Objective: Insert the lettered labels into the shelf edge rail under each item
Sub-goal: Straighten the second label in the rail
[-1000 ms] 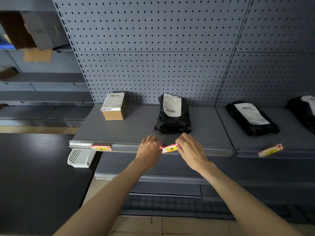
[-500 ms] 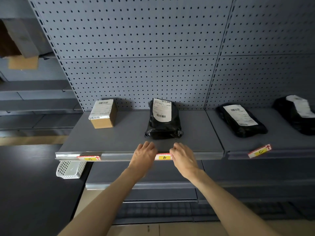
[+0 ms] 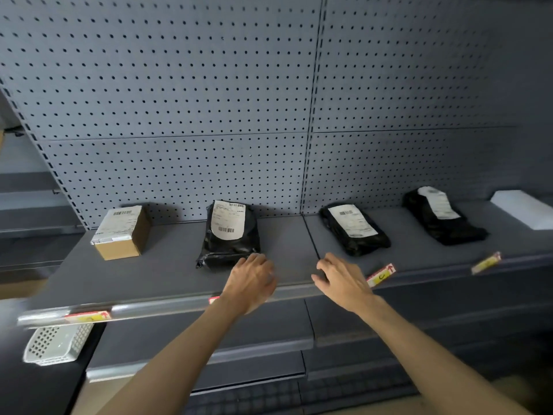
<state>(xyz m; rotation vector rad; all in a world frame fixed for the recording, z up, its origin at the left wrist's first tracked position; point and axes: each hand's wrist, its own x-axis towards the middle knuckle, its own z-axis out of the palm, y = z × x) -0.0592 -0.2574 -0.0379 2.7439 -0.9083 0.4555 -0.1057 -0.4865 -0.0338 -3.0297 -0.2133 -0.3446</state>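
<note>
A cardboard box point(image 3: 121, 233) and three black parcels point(image 3: 229, 233) point(image 3: 353, 229) point(image 3: 443, 218) lie on the grey shelf point(image 3: 167, 277). In the shelf edge rail point(image 3: 155, 308) a red-and-yellow label point(image 3: 88, 316) sits under the box. A second label point(image 3: 214, 300) shows only as a red corner beside my left wrist. My left hand point(image 3: 253, 283) hovers over the rail, fingers loosely curled, holding nothing. My right hand point(image 3: 341, 280) is spread open over the shelf's front edge, just left of a tilted label point(image 3: 380, 274) marked C. Another tilted label point(image 3: 486, 262) lies further right.
A white perforated basket point(image 3: 55, 344) hangs below the rail at the left. A white flat packet point(image 3: 526, 211) lies at the far right of the shelf. Grey pegboard point(image 3: 209, 100) backs the shelf, with lower shelves point(image 3: 209, 333) beneath.
Both hands have let go of the middle label, which stays in the rail. My right hand has moved right toward the C label; the view has swung rightward.
</note>
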